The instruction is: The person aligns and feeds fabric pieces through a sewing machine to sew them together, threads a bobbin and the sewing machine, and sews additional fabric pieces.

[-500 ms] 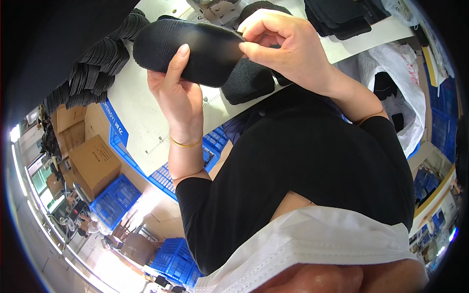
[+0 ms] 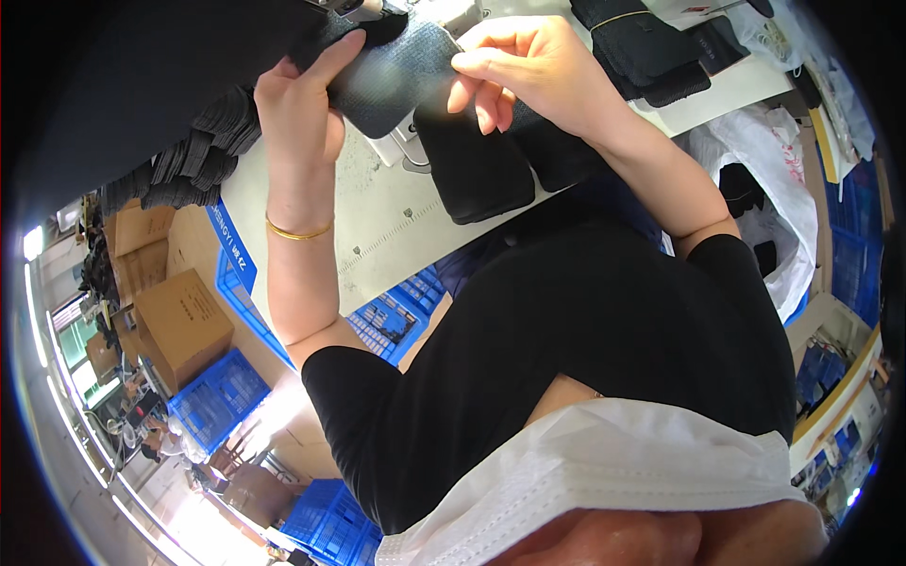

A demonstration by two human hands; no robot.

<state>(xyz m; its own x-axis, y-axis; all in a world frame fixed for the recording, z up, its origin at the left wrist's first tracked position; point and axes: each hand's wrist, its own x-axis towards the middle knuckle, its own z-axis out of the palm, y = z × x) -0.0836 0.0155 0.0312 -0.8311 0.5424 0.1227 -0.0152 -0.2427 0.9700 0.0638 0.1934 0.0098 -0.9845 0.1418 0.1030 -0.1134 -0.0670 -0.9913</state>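
Observation:
Between my hands is a rounded black knitted fabric piece (image 2: 396, 80), tilted, at the metal head of what looks like a sewing machine (image 2: 373, 9). My left hand (image 2: 307, 104) grips its left side, thumb on top and the fingers mostly hidden. Thumb and forefinger of my right hand (image 2: 514, 66) pinch its right edge, while the other fingers curl below. Just under that hand, two more black fabric pieces (image 2: 477, 174) lie at the table's near edge.
On the white table (image 2: 377, 217), piles of black pieces (image 2: 203, 151) stand at the left. A banded black stack (image 2: 642, 47) is at the far right. A white plastic bag (image 2: 793, 217) hangs beside the table. Blue crates (image 2: 222, 396) and cardboard boxes (image 2: 179, 325) stand on the left.
Both hands have carried the fabric piece away from me to the machine head, tilting it. My left hand has shifted left and farther off; the right keeps its pinch.

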